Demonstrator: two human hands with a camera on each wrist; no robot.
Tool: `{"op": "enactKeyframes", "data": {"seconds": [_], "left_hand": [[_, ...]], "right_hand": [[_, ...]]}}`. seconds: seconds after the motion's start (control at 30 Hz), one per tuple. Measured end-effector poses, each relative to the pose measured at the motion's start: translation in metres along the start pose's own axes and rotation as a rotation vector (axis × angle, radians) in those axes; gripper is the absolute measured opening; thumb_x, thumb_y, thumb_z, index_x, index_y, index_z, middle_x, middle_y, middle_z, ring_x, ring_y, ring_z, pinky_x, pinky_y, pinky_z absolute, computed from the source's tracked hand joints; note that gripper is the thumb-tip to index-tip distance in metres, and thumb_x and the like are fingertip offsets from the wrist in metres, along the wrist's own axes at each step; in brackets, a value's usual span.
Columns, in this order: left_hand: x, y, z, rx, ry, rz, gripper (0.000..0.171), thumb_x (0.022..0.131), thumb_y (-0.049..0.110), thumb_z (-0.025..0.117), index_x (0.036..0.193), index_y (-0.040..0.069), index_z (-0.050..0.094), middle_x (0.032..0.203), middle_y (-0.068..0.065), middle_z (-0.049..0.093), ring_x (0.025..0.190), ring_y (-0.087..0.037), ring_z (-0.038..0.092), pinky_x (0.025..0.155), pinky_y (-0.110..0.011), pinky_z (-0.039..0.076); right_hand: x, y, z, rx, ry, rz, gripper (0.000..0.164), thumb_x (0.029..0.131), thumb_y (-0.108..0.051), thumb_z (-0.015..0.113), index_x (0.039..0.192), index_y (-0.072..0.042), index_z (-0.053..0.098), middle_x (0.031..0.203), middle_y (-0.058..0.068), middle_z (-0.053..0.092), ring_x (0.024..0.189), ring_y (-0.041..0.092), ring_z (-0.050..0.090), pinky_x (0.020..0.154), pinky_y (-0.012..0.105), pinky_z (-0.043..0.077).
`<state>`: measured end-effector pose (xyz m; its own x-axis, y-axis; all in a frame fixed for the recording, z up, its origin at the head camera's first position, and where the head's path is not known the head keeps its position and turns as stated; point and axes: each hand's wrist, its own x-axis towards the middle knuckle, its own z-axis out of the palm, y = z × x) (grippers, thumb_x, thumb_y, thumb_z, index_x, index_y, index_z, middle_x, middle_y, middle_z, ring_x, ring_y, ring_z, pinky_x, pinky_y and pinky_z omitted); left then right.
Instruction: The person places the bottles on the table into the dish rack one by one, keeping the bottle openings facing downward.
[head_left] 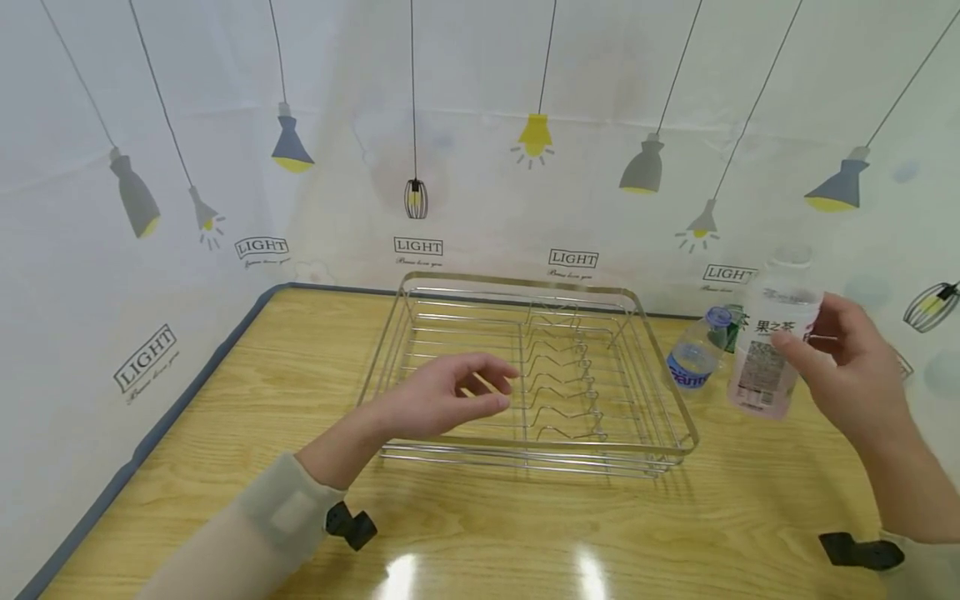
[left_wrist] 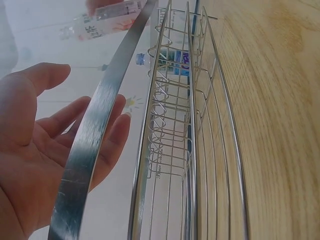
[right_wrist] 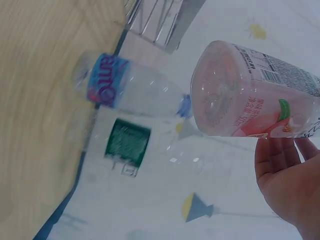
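My right hand [head_left: 862, 358] grips a clear plastic drink bottle [head_left: 776, 350] with a pink and white label, thumb on its near side. The bottle is raised off the table, almost upright, and its base [right_wrist: 215, 90] faces the right wrist camera. Over the wire dish rack [head_left: 450, 446] hovers my left hand [head_left: 442, 396], fingers loosely bent and holding nothing. In the left wrist view the left hand [left_wrist: 55, 135] shows beyond the rack's flat metal rim [left_wrist: 100, 115].
Right of the rack stands a clear water bottle [head_left: 693, 354] with a blue cap and blue label. Behind it is a bottle with a green label [right_wrist: 127, 142]. A white cloth [head_left: 480, 200] printed with lamps hangs behind the wooden table [head_left: 465, 533].
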<state>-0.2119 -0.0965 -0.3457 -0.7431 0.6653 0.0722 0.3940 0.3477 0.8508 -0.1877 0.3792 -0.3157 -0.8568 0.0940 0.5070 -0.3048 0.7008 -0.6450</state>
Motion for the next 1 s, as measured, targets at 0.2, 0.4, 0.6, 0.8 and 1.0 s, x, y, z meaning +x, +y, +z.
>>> {"op": "enactKeyframes", "data": {"seconds": [0.2,0.4,0.6,0.8,1.0], "left_hand": [[0.0,0.0,-0.001,-0.003,0.012,0.005,0.039,0.11,0.029,0.068,0.147,0.018,0.065,0.135,-0.008,0.073,0.112,-0.016,0.071,0.1,-0.037,0.061],[0.002,0.0,0.001,-0.036,0.025,0.0,0.041,0.109,0.029,0.069,0.149,0.018,0.064,0.135,-0.007,0.072,0.114,-0.016,0.071,0.101,-0.037,0.061],[0.006,0.002,0.004,-0.118,0.046,-0.013,0.048,0.108,0.028,0.072,0.153,0.015,0.06,0.137,-0.009,0.071,0.117,-0.023,0.072,0.1,-0.035,0.063],[0.011,0.01,0.009,-0.178,0.068,-0.018,0.05,0.106,0.026,0.074,0.153,0.015,0.061,0.136,-0.006,0.071,0.114,-0.018,0.072,0.098,-0.035,0.065],[0.018,0.014,0.009,-0.246,0.128,-0.017,0.059,0.104,0.025,0.078,0.158,0.017,0.055,0.144,-0.009,0.066,0.118,-0.021,0.072,0.096,-0.038,0.066]], "right_hand": [[0.001,-0.028,0.013,0.089,-0.046,-0.106,0.062,0.103,-0.006,0.069,0.162,-0.011,0.049,0.126,-0.023,0.055,0.11,0.0,0.053,0.088,0.003,0.042],[0.003,-0.055,0.032,0.158,-0.113,-0.205,0.063,0.098,0.003,0.071,0.158,-0.008,0.052,0.125,-0.014,0.059,0.109,0.006,0.056,0.091,0.008,0.046],[0.005,-0.08,0.06,0.179,-0.189,-0.28,0.069,0.096,0.004,0.075,0.158,-0.008,0.049,0.124,-0.012,0.06,0.111,0.007,0.056,0.094,0.012,0.045],[0.005,-0.097,0.086,0.153,-0.264,-0.325,0.068,0.095,0.0,0.08,0.155,-0.009,0.05,0.125,-0.001,0.062,0.108,0.007,0.057,0.095,0.012,0.045],[0.005,-0.112,0.104,0.145,-0.324,-0.386,0.068,0.094,-0.004,0.083,0.154,-0.012,0.054,0.122,0.005,0.068,0.108,0.009,0.06,0.093,0.016,0.05]]}}
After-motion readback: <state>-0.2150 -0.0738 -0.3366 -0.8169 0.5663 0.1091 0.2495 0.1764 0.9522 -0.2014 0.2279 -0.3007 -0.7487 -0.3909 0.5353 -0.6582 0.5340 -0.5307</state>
